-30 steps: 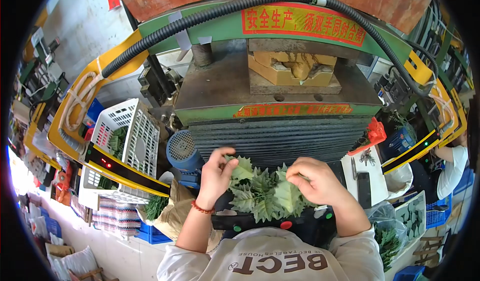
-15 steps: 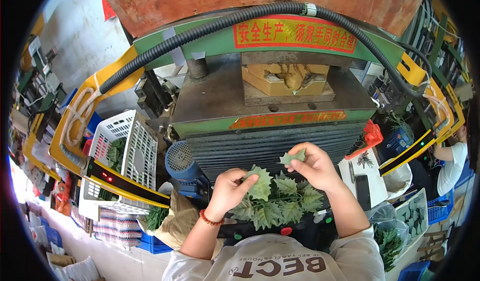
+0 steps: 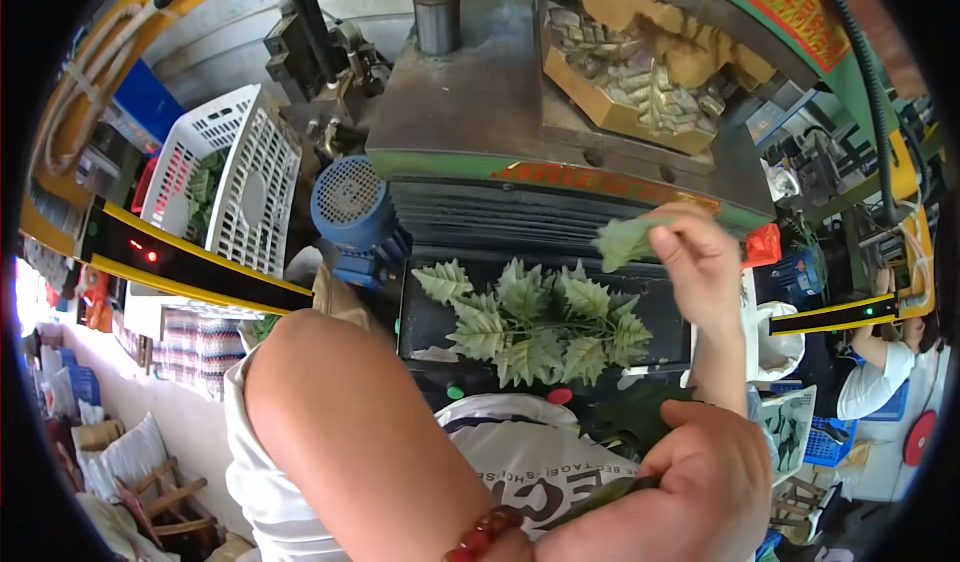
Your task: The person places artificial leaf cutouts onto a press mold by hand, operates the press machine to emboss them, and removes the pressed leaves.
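Note:
My right hand [image 3: 705,262] pinches a single green leaf [image 3: 625,244], raised above the black tray [image 3: 420,337] in front of the press. On this tray lies a spray of jagged green leaves [image 3: 535,347]; neither hand touches it. My left forearm, with a red bead bracelet, crosses low in front of my body. At the lower right, my left hand [image 3: 705,462] is closed, with dark green leaves [image 3: 600,495] at its fingers, partly covered by the hand and arm.
A press with a gold-coloured mould [image 3: 650,82] stands ahead. On the left are a white basket [image 3: 255,192], a blue motor [image 3: 350,202] and a yellow-black bar [image 3: 200,267]. A light crate of leaves [image 3: 787,432] and another person [image 3: 875,377] are on the right.
The view has shifted closer to the tray. My left hand has left the spray and swung across to the lower right. My right hand has lifted its leaf up and right.

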